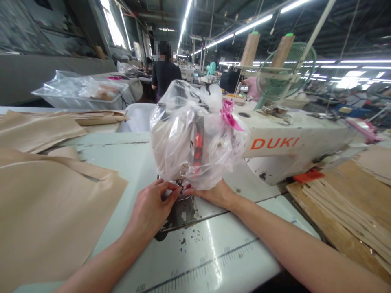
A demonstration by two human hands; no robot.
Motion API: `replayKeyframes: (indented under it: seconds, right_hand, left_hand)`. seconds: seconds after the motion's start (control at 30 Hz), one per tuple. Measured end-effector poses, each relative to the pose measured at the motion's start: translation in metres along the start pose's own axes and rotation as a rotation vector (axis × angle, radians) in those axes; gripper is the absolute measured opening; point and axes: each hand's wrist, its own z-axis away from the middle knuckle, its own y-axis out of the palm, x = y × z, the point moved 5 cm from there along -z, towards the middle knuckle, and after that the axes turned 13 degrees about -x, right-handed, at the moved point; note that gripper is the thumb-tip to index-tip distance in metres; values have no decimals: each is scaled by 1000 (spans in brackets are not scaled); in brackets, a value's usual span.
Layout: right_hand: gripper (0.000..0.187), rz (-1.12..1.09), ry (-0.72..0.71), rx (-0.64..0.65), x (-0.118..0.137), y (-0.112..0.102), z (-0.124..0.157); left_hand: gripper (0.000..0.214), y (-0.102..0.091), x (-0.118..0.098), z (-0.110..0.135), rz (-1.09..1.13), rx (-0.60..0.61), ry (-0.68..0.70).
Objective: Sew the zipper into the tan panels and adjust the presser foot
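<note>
Both hands meet at the needle area of a white sewing machine (275,140) marked DUKI. A clear plastic bag (174,142), tied with a pink strip (230,115), wraps the machine's head. My left hand (155,203) is closed in a pinch, thumb against forefinger, just left of the presser foot; what it pinches is too small to make out. From the right, my right hand (214,193) reaches in under the bag, its thumb tip close to the left fingertips. The bag hides most of its fingers. Beneath the hands lies the worn metal needle plate (183,213).
Beige fabric pieces (55,211) lie on the left of the table; more stacked pieces (351,207) are on the right. A ruler scale (201,260) runs along the front. Thread cones (250,49) and a green fan (301,71) stand behind. A person (166,69) is farther back.
</note>
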Motion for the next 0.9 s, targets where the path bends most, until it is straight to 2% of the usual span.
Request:
replayKeyframes:
  seconds: [0.17, 0.3, 0.53, 0.73, 0.9]
  right_hand:
    - [39, -2, -71, -38, 6, -1, 0]
    - [37, -18, -46, -48, 6, -3, 3]
    - [58, 29, -55, -61, 2, -1, 1]
    - [23, 180, 50, -92, -16, -9, -2]
    - [24, 227, 73, -104, -27, -7, -2]
  left_hand:
    - [31, 2, 1, 1, 32, 21, -3]
    - [33, 4, 4, 1, 81, 33, -60]
    - [29, 3, 7, -1, 117, 18, -143]
    - [33, 3, 13, -3, 90, -19, -182]
    - [35, -1, 9, -4, 32, -44, -171]
